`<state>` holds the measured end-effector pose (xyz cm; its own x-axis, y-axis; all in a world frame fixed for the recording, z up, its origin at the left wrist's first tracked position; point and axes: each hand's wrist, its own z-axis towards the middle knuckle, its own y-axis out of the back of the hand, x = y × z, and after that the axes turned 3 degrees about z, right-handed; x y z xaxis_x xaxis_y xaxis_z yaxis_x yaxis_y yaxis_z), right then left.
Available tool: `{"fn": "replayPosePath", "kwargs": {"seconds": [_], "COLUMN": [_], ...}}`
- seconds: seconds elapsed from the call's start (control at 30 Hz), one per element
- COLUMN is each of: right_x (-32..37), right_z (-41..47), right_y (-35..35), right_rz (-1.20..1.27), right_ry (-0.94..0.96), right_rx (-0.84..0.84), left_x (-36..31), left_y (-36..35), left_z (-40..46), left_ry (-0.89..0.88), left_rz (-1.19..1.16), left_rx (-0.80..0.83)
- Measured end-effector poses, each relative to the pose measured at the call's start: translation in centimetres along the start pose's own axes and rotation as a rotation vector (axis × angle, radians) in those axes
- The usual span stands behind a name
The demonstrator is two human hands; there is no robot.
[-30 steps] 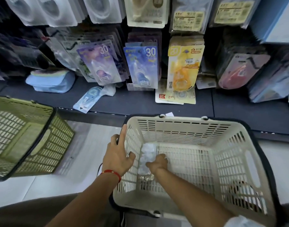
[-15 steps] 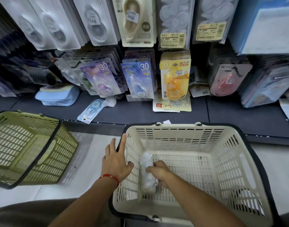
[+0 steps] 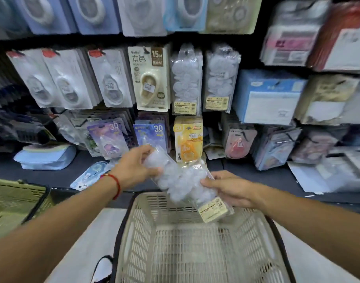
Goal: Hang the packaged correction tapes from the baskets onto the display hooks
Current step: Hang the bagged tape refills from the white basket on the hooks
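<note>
Both my hands hold clear bags of white correction tapes (image 3: 181, 180) above the far rim of the beige basket (image 3: 195, 252). My left hand (image 3: 134, 168) grips the upper end of the bags. My right hand (image 3: 230, 190) grips the lower end, near a yellow price label (image 3: 212, 209). Two matching clear bags (image 3: 186, 78) hang side by side on hooks in the middle of the display, straight above my hands. The beige basket's floor looks bare.
A green basket (image 3: 15, 207) sits on the floor at the left. The dark shelf (image 3: 256, 174) holds a blue pouch (image 3: 45, 158) and a loose blue tape pack (image 3: 89, 174). Rows of carded tapes hang tightly across the display wall.
My right hand has lifted the clear bags out of the beige basket. My left hand left the basket rim and took hold of the bags' upper end. The view tilted up toward the hooks.
</note>
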<state>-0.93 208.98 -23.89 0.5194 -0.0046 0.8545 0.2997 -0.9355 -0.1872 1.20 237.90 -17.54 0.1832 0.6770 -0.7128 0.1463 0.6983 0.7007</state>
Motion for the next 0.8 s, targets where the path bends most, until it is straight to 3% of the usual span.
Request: {"fn": "replayPosePath", "kwargs": {"seconds": [0.1, 0.23, 0.33, 0.43, 0.53, 0.6, 0.67, 0.7, 0.8], "right_x": [3.3, 5.7, 7.1, 7.9, 9.2, 10.0, 10.6, 10.8, 11.3], "right_z": [-3.0, -5.8, -6.5, -6.3, -6.4, -6.6, -6.8, -6.7, -5.6], "right_y": [1.7, 0.5, -1.7, -2.7, -2.0, -1.3, -1.1, -1.3, -2.2], "right_rz": [0.018, 0.350, 0.470, 0.421, 0.346, 0.380, 0.399, 0.379, 0.193], "right_ry": [0.052, 0.139, 0.217, 0.344, 0.438, 0.429, 0.405, 0.416, 0.502], "right_rx": [-0.161, -0.106, 0.003, -0.101, -0.188, -0.137, -0.068, -0.050, -0.238], "left_x": [-3.4, -7.2, -8.5, -8.5, -9.0, -9.8, -10.6, -10.7, -10.6], "left_y": [3.6, 1.3, -1.7, -3.1, -3.8, -4.0, -4.2, -4.5, -4.9], "left_z": [0.0, -3.1, -3.6, -3.4, -2.9, -1.9, -0.7, -0.3, 0.3], "left_ry": [-0.277, -0.741, -0.848, -0.771, -0.630, -0.356, -0.032, 0.034, -0.026], "left_rz": [0.130, 0.239, 0.339, 0.283, 0.052, -0.187, -0.537, -0.667, -0.707], "left_rx": [-0.139, -0.352, -0.087, 0.154, -0.017, -0.112, 0.068, 0.167, 0.172]}}
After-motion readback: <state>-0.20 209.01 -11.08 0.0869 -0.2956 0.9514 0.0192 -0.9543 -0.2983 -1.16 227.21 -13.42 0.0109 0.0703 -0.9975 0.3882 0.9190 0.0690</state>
